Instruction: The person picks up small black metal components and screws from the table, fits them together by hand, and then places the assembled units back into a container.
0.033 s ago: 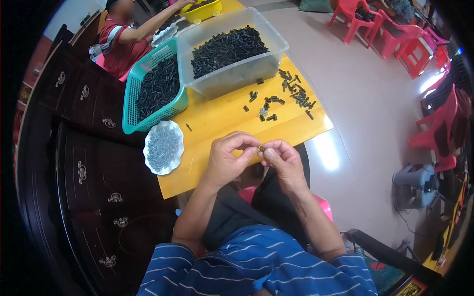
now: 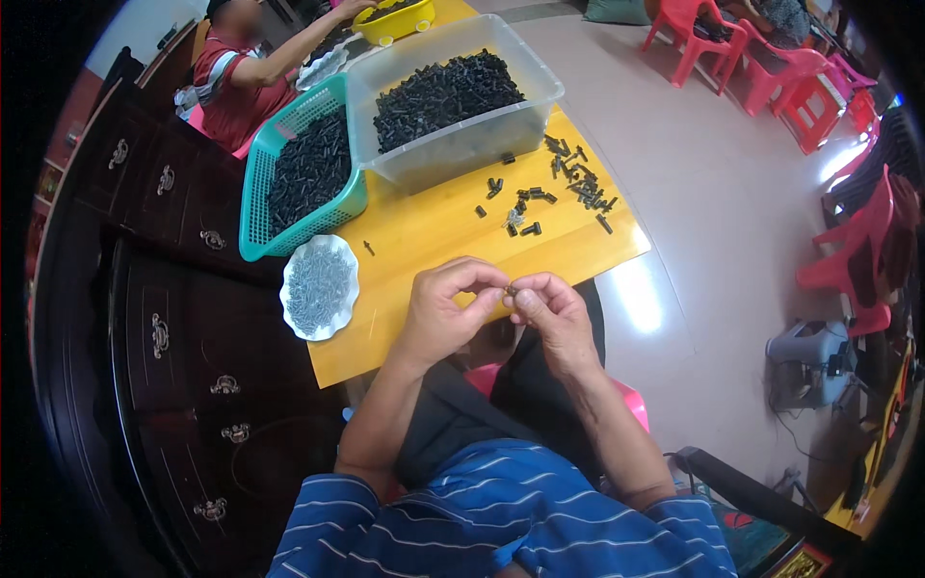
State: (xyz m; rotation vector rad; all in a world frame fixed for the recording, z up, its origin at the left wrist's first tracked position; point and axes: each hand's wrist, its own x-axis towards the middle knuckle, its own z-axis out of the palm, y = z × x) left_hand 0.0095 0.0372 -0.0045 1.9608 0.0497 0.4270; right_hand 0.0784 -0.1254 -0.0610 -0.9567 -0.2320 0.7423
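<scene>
My left hand (image 2: 445, 306) and my right hand (image 2: 556, 323) meet over the near edge of the yellow table (image 2: 414, 231). Both are closed, thumbs and forefingers pinching a tiny dark, yellowish piece (image 2: 509, 290) between them; the fingertips hide most of it. Beyond them lie several loose black tubular parts (image 2: 531, 229), with a small silvery bunch (image 2: 514, 220) among them. A denser pile of black parts (image 2: 583, 183) spreads near the right edge. To the left, a white scalloped dish (image 2: 289, 310) holds many small silvery pins or screws. One small dark part (image 2: 368, 248) lies near that dish.
A clear plastic bin (image 2: 434, 173) and a teal basket (image 2: 252, 217), both filled with black parts, stand farther back. Dark drawers (image 2: 183, 318) line the left side. At the far left a person in a red shirt (image 2: 236, 96) reaches toward a yellow tub (image 2: 405, 21). Pink chairs (image 2: 858, 255) stand on the right.
</scene>
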